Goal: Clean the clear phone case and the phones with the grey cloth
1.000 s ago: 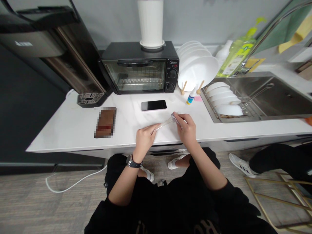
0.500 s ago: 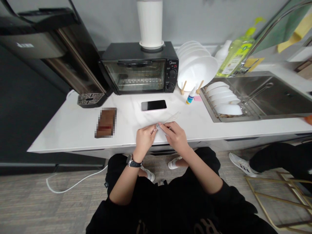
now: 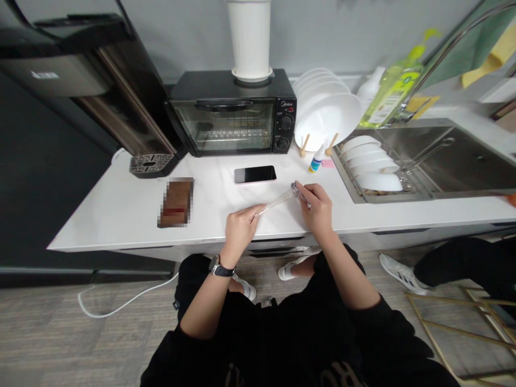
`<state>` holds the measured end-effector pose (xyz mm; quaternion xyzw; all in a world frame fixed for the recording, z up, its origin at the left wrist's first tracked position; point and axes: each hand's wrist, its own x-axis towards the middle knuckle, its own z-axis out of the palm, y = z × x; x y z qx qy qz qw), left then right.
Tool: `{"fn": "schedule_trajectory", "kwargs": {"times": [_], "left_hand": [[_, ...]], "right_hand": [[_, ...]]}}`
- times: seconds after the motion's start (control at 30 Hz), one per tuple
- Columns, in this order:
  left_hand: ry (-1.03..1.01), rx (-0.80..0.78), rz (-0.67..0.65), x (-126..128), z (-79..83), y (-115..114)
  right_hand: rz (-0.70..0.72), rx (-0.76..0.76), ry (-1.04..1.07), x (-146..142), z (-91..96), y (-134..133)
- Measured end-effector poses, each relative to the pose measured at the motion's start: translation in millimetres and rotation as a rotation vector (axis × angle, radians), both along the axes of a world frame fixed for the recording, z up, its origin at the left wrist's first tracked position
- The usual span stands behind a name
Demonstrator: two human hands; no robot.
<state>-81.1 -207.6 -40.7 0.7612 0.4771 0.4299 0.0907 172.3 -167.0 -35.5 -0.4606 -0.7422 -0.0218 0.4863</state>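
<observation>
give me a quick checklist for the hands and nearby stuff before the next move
1. Left hand gripping the clear slim item: ok, it holds the end nearer the body.
2. Right hand gripping the small greyish crumpled piece: ok, pinched at the item's far end.
3. Phone out of the way: ok, flat on the counter, apart from both hands.
4. Small bottle not touched: ok, it is beyond the right hand, apart from it.
5. Clear item free of marks: cannot tell, too small and see-through.
</observation>
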Motion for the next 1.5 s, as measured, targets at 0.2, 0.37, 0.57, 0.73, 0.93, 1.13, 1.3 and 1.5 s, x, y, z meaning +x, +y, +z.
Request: {"fn": "schedule_trajectory", "kwargs": {"times": [0.2, 0.37, 0.57, 0.73, 0.93, 1.13, 1.3, 1.5], "left_hand": [[0.022, 0.01, 0.021, 0.9, 1.5, -0.1], [0.094, 0.015, 0.074, -1.0, 1.6, 0.8], [0.08, 0.009, 0.041, -0.7, 2.2, -0.1], [0.009, -0.012, -0.001, 0.6, 1.2, -0.4], [-0.006, -0.034, 0.011, -0.1, 0.7, -0.6], [0.0, -0.037, 0.015, 0.2, -0.3, -0.9], [0.029, -0.003, 0.048, 0.7, 0.0, 0.2], [0.103, 0.035, 0.085, -0.4, 1.8, 0.9]], "right_hand": [[0.136, 0.068, -0.053, -42.5, 0.7, -26.7], [0.246, 0.111, -0.108, -78.8, 0.4, -51.5], [0.243, 0.056, -0.135, -65.6, -1.1, -45.9], [0.09, -0.007, -0.071, -27.2, 3.0, -19.5], [-0.006, -0.041, -0.046, 1.0, 6.5, 2.5], [0.013, -0.037, -0.017, -16.5, 3.0, -8.9], [0.144, -0.013, -0.072, -55.0, 2.0, -34.3], [0.254, -0.026, -0.136, -79.2, 0.7, -55.1]]}}
